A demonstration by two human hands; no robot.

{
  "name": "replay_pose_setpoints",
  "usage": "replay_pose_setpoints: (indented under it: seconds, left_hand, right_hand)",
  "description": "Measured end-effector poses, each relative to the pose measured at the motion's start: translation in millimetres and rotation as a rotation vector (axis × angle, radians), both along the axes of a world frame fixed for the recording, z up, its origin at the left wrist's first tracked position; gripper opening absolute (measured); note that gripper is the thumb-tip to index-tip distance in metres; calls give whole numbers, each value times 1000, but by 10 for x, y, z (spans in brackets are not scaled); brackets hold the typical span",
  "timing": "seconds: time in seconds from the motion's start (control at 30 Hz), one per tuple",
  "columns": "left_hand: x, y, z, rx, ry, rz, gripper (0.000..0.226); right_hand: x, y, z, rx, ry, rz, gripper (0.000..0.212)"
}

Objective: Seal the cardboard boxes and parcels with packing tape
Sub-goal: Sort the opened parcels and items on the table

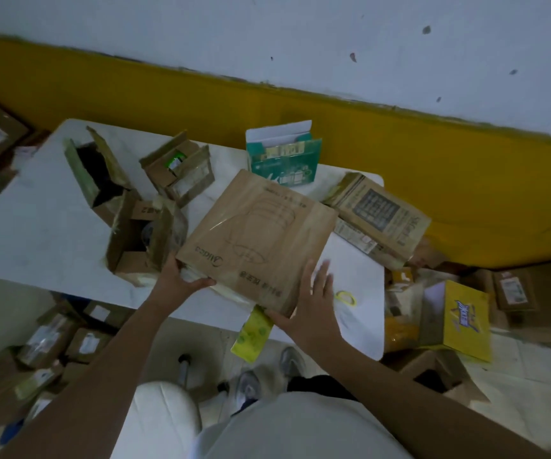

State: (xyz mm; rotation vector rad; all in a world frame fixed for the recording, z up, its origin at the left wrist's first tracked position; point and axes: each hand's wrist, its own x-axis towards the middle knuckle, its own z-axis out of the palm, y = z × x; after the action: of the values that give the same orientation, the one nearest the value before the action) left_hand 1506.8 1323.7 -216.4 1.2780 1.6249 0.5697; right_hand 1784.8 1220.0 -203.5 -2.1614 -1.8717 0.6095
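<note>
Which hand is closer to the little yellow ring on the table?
Right. The right hand is just beside the yellow ring; the left hand holds the big box, farther away.

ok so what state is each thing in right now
midea box: closed, shiny tape across top
left hand: grips its near left corner
right hand: fingers straight against its right side
green box: top flap open
far left brown box: flaps open
tape roll: lying flat on table, untouched
</note>
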Motion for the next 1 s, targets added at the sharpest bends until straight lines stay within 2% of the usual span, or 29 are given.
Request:
replay_pose_setpoints:
  seconds: [0.07,0.27,0.33,0.43,0.5,0.57,0.6,0.63,0.7,0.77,0.83,0.93,1.0]
  left_hand:
    - [93,-27,118,-14,4,3,99]
    - [335,54,533,99,101,29,77]
    - [423,158,796,153,145,40,81]
    - [542,355,1167,316,267,33,85]
    - [680,553,1396,433,406,23,94]
    - [837,836,1536,378,597,-57,113]
    - [917,941,1580,310,679,-110,120]
    - [994,1010,1579,260,742,-171,122]
    - [1111,1003,1524,223,817,-290,108]
    - [1164,908,1426,165,759,-291,96]
    - [1147,815,1366,164,594,-230,83]
    - [1172,700,1390,272,289,-237,40]
    - [1284,608,1476,183,84,-308,41]
  right_hand:
    - [-48,-46,81,-128,199,-44,119]
    - [79,-123,310,-151,283,-57,100]
    - [181,-42,524,-130,281,-52,91]
    - [393,199,889,-94,357,-52,66]
    - [512,365,1074,-118,538,-133,49]
    - [580,504,1153,-233,775,-236,36]
    - [609,564,1133,-301,823,-264,31]
    - [653,625,1054,-345,823,-278,27]
    - [739,750,901,-351,714,-273,30]
    - [803,882,783,-368,628,-278,43]
    - [783,981,794,-386,543,-218,44]
    - [678,1111,833,-282,332,-75,48]
    - [610,1184,796,-226,219,-22,46]
